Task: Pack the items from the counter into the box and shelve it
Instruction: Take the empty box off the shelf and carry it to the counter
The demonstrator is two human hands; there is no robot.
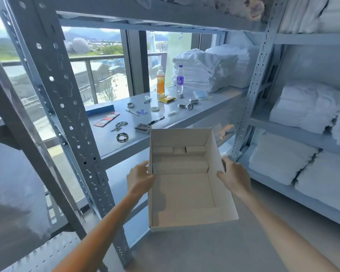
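Left hand (pixel 140 179): you grip the box (pixel 185 193) by its left wall.
Right hand (pixel 234 175): you grip its right wall.
Box: held in the air, open top up, near the desk (pixel 204 112) edge.

White counter item (pixel 172 113): too sm./blurry

Both hands, left hand (pixel 140 178) and right hand (pixel 233 176), grip an apparently empty box (pixel 186 193) below the shelf (pixel 204 112).

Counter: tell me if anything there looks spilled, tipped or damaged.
Nothing stands out. The orange bottle and water bottle stand upright, and no spill shows on the counter. The box looks intact.
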